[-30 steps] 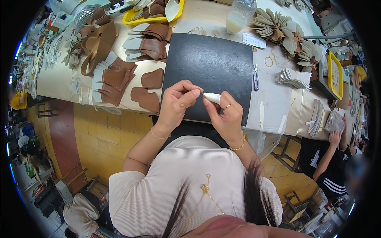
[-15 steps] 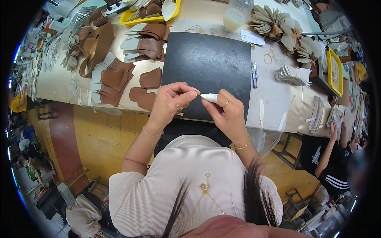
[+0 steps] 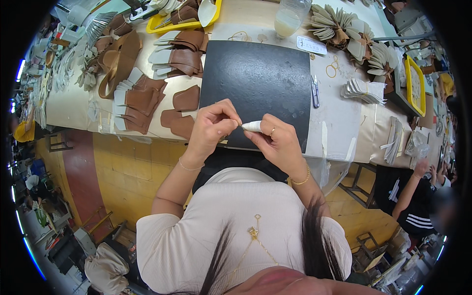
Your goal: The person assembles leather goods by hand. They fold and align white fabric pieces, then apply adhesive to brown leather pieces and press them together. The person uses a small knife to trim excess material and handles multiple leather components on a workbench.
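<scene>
Both hands meet above the near edge of a black mat point(image 3: 255, 78). My left hand point(image 3: 215, 125) is closed in a pinch, its thumb and index fingertips close to the right hand's fingertips. My right hand point(image 3: 279, 142) is also closed, with thumb and index finger brought together. A white wrapping point(image 3: 252, 126) covers the end of the right index finger. Whatever lies between the fingertips is too small to make out. Left of the mat, nearest my left hand, lie loose brown leather pieces point(image 3: 186, 98).
Stacked brown and pale pieces point(image 3: 142, 98) lie at left, below a yellow tray point(image 3: 156, 23). Thread snips point(image 3: 315, 92) lie right of the mat, near a plastic cup point(image 3: 290, 19) and white bundles point(image 3: 363, 91). A co-worker point(image 3: 408, 201) sits at far right.
My hands have shifted slightly left, and the right fingertips have come closer to the left ones. The co-worker at right has moved their hands.
</scene>
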The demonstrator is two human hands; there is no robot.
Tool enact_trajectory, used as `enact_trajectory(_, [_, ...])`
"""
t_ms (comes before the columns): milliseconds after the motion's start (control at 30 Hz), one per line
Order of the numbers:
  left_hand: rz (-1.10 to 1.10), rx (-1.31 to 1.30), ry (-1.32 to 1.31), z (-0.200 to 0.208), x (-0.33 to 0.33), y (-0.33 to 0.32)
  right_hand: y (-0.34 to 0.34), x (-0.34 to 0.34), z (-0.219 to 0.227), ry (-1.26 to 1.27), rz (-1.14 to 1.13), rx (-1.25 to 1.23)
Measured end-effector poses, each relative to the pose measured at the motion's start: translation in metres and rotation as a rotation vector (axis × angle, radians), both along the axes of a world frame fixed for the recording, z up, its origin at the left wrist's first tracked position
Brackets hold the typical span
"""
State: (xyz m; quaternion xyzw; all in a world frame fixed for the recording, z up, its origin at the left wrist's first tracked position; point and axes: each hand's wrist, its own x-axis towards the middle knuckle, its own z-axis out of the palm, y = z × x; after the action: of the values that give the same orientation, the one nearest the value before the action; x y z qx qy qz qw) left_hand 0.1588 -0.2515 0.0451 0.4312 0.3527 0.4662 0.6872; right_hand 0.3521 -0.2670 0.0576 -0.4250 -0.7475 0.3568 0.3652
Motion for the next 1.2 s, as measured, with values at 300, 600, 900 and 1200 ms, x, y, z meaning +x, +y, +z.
enact_trajectory(300, [-0.021, 0.129, -0.053, 0.025, -0.011, 0.008, 0.008, 0.018, -0.033, -0.095, -0.058, -0.277])
enact_trajectory(600, [0.225, -0.166, -0.644, 0.001, -0.031, 0.014, 0.039, 0.047, -0.011, 0.742, -0.444, -0.348])
enact_trajectory(900, [0.316, -0.110, -0.412, 0.015, -0.003, 0.015, 0.027, -0.004, -0.003, 0.409, -0.111, -0.317])
enact_trajectory(1200, [0.315, -0.033, -0.359, 0.021, 0.009, 0.009, 0.027, -0.023, 0.014, 0.308, -0.193, -0.183])
